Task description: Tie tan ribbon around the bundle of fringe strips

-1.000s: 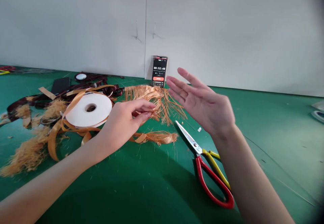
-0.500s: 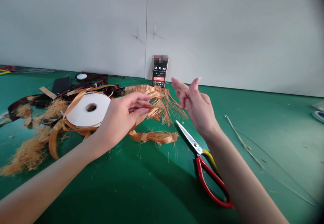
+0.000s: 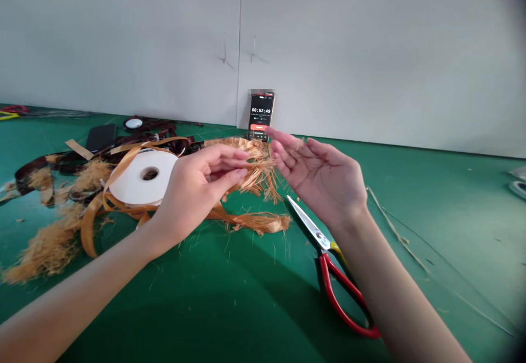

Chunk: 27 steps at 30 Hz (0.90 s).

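My left hand (image 3: 199, 188) is raised over the green table (image 3: 246, 308), its thumb and fingers pinched on an orange ribbon (image 3: 250, 168) whose end is frayed into loose threads. My right hand (image 3: 322, 179) hovers just right of it, palm up and fingers spread, the fingertips close to the frayed threads and holding nothing. The ribbon runs back down to a white spool (image 3: 142, 177) lying flat on the table to the left. Red-and-yellow-handled scissors (image 3: 332, 264) lie shut below my right wrist, partly hidden by my forearm.
Frayed orange ribbon scraps (image 3: 45, 248) and dark brown ribbon pieces (image 3: 28, 174) litter the left side. A phone (image 3: 260, 116) showing a timer leans against the white wall. A black phone (image 3: 101, 137) lies at the back left. Thin threads (image 3: 394, 231) lie to the right.
My right hand flicked a thread off to the right, then turned palm up and came back beside the frayed ribbon end. My left hand kept its pinch and rose slightly.
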Each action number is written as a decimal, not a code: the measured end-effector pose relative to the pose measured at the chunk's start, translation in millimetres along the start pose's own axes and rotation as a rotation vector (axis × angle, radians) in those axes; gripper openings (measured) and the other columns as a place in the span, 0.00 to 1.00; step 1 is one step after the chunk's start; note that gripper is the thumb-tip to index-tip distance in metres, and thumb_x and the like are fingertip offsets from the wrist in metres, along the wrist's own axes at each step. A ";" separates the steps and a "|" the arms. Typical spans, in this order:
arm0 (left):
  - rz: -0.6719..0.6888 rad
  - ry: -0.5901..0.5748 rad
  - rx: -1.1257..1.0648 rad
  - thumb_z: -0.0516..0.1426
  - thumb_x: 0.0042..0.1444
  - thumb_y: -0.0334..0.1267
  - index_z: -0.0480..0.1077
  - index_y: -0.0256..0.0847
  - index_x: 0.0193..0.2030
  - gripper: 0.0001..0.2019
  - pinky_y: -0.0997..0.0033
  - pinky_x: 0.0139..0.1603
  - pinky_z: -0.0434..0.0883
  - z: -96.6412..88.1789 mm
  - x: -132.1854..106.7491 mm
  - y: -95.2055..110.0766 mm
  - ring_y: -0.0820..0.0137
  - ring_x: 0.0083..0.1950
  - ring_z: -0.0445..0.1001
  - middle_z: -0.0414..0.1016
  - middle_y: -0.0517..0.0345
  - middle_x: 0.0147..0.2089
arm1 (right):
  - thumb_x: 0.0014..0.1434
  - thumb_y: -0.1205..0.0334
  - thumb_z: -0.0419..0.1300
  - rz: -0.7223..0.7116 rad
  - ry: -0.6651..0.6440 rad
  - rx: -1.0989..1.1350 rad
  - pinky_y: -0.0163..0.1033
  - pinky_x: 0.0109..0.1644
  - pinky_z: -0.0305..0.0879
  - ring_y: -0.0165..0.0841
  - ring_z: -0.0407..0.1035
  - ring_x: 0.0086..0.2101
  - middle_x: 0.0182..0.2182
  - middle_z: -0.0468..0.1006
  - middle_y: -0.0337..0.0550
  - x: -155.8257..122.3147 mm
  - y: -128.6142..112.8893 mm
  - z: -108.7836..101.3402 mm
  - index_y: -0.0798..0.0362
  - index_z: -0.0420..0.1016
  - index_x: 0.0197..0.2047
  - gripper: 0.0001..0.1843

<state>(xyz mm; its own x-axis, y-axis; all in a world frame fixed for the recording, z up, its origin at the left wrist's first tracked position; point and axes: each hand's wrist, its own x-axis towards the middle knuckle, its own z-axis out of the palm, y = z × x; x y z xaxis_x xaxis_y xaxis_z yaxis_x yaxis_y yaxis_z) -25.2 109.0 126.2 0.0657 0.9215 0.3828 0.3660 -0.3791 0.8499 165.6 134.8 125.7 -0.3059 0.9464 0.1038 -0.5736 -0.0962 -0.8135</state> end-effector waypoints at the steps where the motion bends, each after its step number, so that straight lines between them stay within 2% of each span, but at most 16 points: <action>1: -0.006 -0.002 -0.006 0.63 0.54 0.29 0.76 0.40 0.41 0.08 0.86 0.42 0.75 0.0 0.5 0.1 0.76 0.42 0.80 0.83 0.62 0.39 | 0.66 0.62 0.43 0.019 0.021 -0.009 0.33 0.55 0.67 0.28 0.75 0.42 0.48 0.81 0.43 0.5 0.4 -0.7 0.54 0.82 0.37 0.24; 2: -0.011 -0.005 -0.010 0.63 0.54 0.29 0.76 0.40 0.41 0.08 0.86 0.42 0.75 -0.1 0.9 0.0 0.76 0.42 0.80 0.83 0.62 0.39 | 0.66 0.60 0.43 0.032 0.041 -0.022 0.33 0.49 0.70 0.26 0.74 0.35 0.47 0.81 0.43 0.9 0.5 -1.4 0.54 0.82 0.36 0.25; 4: -0.017 -0.004 -0.014 0.63 0.54 0.28 0.76 0.40 0.41 0.08 0.86 0.42 0.75 -0.6 1.6 -0.5 0.76 0.41 0.80 0.83 0.62 0.38 | 0.66 0.58 0.44 0.020 0.104 -0.050 0.33 0.38 0.70 0.25 0.66 0.24 0.43 0.82 0.44 1.7 -0.7 -2.7 0.53 0.82 0.34 0.25; 6: -0.027 0.000 -0.017 0.63 0.54 0.28 0.76 0.40 0.40 0.08 0.84 0.42 0.76 -1.7 2.0 -1.1 0.75 0.41 0.80 0.82 0.61 0.37 | 0.65 0.60 0.45 -0.031 0.172 -0.096 0.35 0.30 0.64 0.25 0.57 0.20 0.41 0.82 0.43 2.2 -3.2 -4.8 0.52 0.82 0.31 0.24; 8: -0.044 0.005 -0.032 0.63 0.53 0.28 0.76 0.40 0.40 0.07 0.81 0.42 0.77 -3.1 2.2 -1.4 0.73 0.42 0.80 0.82 0.60 0.38 | 0.62 0.62 0.45 -0.114 0.182 -0.205 0.37 0.27 0.58 0.26 0.53 0.19 0.39 0.82 0.45 2.1 -6.7 -8.0 0.52 0.81 0.30 0.23; 11: -0.065 0.027 -0.081 0.63 0.54 0.30 0.75 0.40 0.40 0.07 0.76 0.44 0.78 -5.0 2.1 -2.6 0.69 0.44 0.80 0.82 0.58 0.41 | 0.57 0.62 0.44 -0.216 0.092 -0.513 0.39 0.25 0.50 0.29 0.52 0.20 0.34 0.82 0.48 0.8 -12.1 -13.8 0.54 0.82 0.35 0.23; 13: -0.078 0.037 -0.111 0.63 0.54 0.31 0.75 0.40 0.41 0.07 0.72 0.46 0.78 -6.0 2.2 -4.3 0.67 0.45 0.80 0.82 0.56 0.42 | 0.55 0.64 0.47 -0.160 0.004 -0.721 0.39 0.24 0.46 0.29 0.52 0.20 0.27 0.81 0.46 -1.0 -15.4 -16.8 0.56 0.82 0.37 0.21; 15: -0.086 0.032 -0.129 0.62 0.54 0.31 0.74 0.40 0.41 0.08 0.69 0.48 0.78 -6.5 3.1 -6.5 0.65 0.46 0.80 0.81 0.55 0.42 | 0.54 0.66 0.52 -0.035 -0.100 -0.868 0.39 0.25 0.46 0.28 0.51 0.19 0.18 0.73 0.40 -3.5 -18.0 -17.9 0.56 0.83 0.33 0.17; 18: -0.076 0.013 -0.124 0.62 0.54 0.32 0.74 0.40 0.42 0.08 0.68 0.48 0.78 -6.4 5.2 -9.0 0.65 0.47 0.79 0.81 0.55 0.43 | 0.56 0.62 0.53 0.050 -0.258 -0.851 0.38 0.24 0.49 0.27 0.48 0.17 0.11 0.57 0.33 -7.7 -20.0 -15.9 0.54 0.83 0.28 0.17; 20: -0.088 -0.012 -0.100 0.63 0.53 0.31 0.75 0.41 0.41 0.08 0.70 0.47 0.78 -5.3 6.3 -9.1 0.66 0.46 0.80 0.82 0.56 0.42 | 0.55 0.61 0.49 -0.017 -0.265 -0.666 0.38 0.24 0.53 0.27 0.48 0.15 0.10 0.57 0.33 -9.7 -19.9 -12.7 0.51 0.83 0.32 0.19; 22: -0.112 -0.043 -0.081 0.63 0.52 0.31 0.75 0.41 0.40 0.08 0.71 0.45 0.78 -3.6 6.3 -8.3 0.67 0.43 0.80 0.82 0.57 0.40 | 0.53 0.62 0.47 -0.121 -0.162 -0.541 0.39 0.28 0.62 0.30 0.60 0.18 0.16 0.70 0.36 -9.5 -18.9 -9.5 0.49 0.81 0.44 0.23; 23: -0.122 -0.058 -0.075 0.64 0.52 0.31 0.75 0.41 0.40 0.08 0.71 0.44 0.79 -2.6 5.8 -7.8 0.67 0.42 0.80 0.82 0.57 0.39 | 0.51 0.63 0.46 -0.168 -0.095 -0.537 0.41 0.33 0.67 0.32 0.69 0.24 0.25 0.78 0.39 -8.4 -18.0 -8.5 0.48 0.77 0.50 0.27; 24: -0.130 -0.072 -0.072 0.64 0.51 0.31 0.75 0.41 0.40 0.08 0.71 0.44 0.79 -1.5 5.1 -7.4 0.68 0.41 0.81 0.82 0.58 0.39 | 0.49 0.65 0.46 -0.206 -0.046 -0.564 0.43 0.40 0.70 0.35 0.75 0.34 0.37 0.82 0.42 -6.6 -16.9 -8.4 0.49 0.72 0.55 0.30; 25: -0.132 -0.087 -0.075 0.64 0.51 0.31 0.75 0.41 0.39 0.08 0.70 0.45 0.79 -0.5 4.2 -7.4 0.68 0.40 0.81 0.82 0.57 0.38 | 0.47 0.66 0.47 -0.242 -0.019 -0.615 0.45 0.49 0.70 0.37 0.74 0.46 0.50 0.79 0.43 -4.3 -15.6 -9.3 0.49 0.67 0.59 0.34; 26: -0.129 -0.104 -0.080 0.64 0.51 0.32 0.75 0.41 0.40 0.08 0.69 0.45 0.79 0.5 3.4 -7.8 0.67 0.41 0.81 0.82 0.57 0.38 | 0.46 0.67 0.49 -0.283 -0.011 -0.683 0.47 0.56 0.67 0.37 0.69 0.55 0.59 0.72 0.43 -1.8 -14.0 -11.3 0.50 0.62 0.62 0.37; 27: -0.128 -0.121 -0.086 0.64 0.51 0.32 0.75 0.41 0.40 0.09 0.69 0.46 0.79 1.5 2.8 -8.6 0.67 0.42 0.81 0.82 0.57 0.39 | 0.45 0.67 0.51 -0.328 -0.011 -0.767 0.48 0.61 0.63 0.38 0.62 0.61 0.64 0.65 0.43 0.8 -12.3 -14.3 0.51 0.59 0.64 0.39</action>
<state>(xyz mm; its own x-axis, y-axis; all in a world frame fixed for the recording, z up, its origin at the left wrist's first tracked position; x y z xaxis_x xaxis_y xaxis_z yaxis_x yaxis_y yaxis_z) -26.7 114.9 119.5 0.1370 0.9640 0.2280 0.2977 -0.2596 0.9187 183.3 141.2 127.6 -0.2233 0.8862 0.4059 0.0405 0.4245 -0.9045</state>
